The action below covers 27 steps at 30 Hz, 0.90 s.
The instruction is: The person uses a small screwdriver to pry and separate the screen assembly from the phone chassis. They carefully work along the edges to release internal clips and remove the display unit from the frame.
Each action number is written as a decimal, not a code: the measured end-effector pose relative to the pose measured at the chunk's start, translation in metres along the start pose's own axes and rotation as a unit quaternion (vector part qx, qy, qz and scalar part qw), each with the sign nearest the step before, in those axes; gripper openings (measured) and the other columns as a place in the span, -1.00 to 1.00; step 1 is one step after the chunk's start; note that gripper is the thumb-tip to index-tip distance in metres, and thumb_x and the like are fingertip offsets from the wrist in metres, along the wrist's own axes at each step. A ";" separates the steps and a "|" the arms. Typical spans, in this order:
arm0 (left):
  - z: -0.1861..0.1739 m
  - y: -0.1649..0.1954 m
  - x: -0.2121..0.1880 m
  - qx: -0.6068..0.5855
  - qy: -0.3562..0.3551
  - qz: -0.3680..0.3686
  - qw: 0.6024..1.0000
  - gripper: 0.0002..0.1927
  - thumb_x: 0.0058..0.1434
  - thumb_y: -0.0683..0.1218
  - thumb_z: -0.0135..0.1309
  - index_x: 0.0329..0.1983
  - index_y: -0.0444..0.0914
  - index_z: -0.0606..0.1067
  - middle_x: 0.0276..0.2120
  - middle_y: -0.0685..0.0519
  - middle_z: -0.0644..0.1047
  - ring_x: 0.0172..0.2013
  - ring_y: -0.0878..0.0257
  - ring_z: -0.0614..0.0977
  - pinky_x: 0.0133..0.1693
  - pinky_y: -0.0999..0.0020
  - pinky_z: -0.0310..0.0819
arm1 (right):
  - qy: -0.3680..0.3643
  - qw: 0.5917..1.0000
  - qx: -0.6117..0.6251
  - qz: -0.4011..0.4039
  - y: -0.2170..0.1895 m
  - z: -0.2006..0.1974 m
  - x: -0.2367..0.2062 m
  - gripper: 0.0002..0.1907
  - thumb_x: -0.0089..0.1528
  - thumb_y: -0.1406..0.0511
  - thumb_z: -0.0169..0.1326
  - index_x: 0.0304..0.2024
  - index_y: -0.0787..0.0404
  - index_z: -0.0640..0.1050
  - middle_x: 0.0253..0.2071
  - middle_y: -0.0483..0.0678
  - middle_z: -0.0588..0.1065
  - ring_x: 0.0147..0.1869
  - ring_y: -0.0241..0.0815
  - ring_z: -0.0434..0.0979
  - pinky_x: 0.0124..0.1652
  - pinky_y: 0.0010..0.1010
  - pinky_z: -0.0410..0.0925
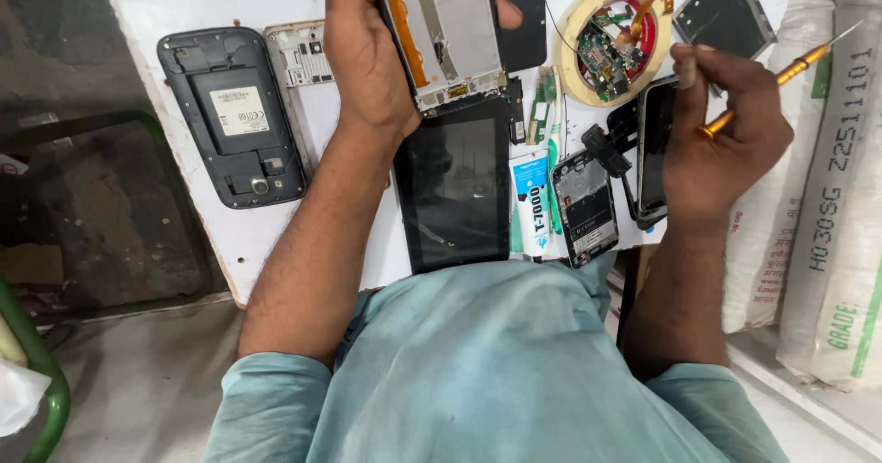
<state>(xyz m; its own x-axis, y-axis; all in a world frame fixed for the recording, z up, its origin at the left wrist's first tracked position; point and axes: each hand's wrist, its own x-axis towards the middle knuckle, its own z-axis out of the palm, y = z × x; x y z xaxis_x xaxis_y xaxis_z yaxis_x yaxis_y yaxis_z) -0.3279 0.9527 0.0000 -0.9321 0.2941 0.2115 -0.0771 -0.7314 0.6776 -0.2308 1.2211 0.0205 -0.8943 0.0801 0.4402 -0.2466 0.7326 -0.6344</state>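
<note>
Above white board [230, 242]: left hand [367, 59] grips bare silver phone frame [450, 31]; right hand [717, 141] pinches orange-handled screwdriver [781, 77].

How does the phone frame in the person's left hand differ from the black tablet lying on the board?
The phone frame is held up in the left hand; the black tablet lies flat on the white board. The frame is pale metal with an orange strip down one side; the tablet shows a dark, glossy screen. The frame looks narrower than the tablet. Both are flat rectangles.
</note>
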 end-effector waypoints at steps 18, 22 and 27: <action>0.007 -0.020 -0.005 -0.040 0.152 -0.145 0.977 -0.40 0.58 0.14 -0.21 0.20 -0.55 0.40 -0.09 -0.34 0.58 -0.14 0.00 0.66 0.03 0.14 0.60 | -0.264 0.959 -0.094 -0.042 0.037 0.012 0.103 -0.71 0.28 0.38 0.29 0.06 0.21 0.61 0.09 0.00 0.60 0.15 0.05 0.58 0.18 -0.23 0.39; 0.009 0.005 0.007 -0.100 0.155 -0.196 0.963 -0.15 0.40 0.37 -0.15 0.29 -0.50 0.35 0.02 -0.39 0.56 -0.08 -0.16 0.66 -0.06 -0.02 0.63 | -0.249 0.967 -0.029 -0.055 0.024 0.017 0.129 -0.75 0.22 0.40 0.28 -0.06 0.25 0.57 0.07 -0.02 0.60 0.19 -0.03 0.59 0.27 -0.22 0.36; -0.002 0.040 0.071 -0.104 0.208 -0.179 0.956 -0.13 0.34 0.40 -0.12 0.31 -0.45 0.33 0.03 -0.38 0.54 -0.06 -0.21 0.64 -0.01 -0.11 0.60 | -0.229 0.973 -0.015 -0.022 0.024 0.031 0.208 -0.76 0.18 0.42 0.29 -0.10 0.27 0.57 0.03 -0.02 0.61 0.15 -0.06 0.58 0.17 -0.24 0.37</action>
<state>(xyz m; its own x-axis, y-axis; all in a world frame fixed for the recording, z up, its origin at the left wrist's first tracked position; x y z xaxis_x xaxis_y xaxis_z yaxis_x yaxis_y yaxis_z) -0.3983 0.9428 0.0410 -0.8898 0.3104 -0.3346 -0.4456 -0.7488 0.4906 -0.4346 1.2344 0.0773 -0.9572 -0.2570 0.1327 -0.2840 0.7483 -0.5995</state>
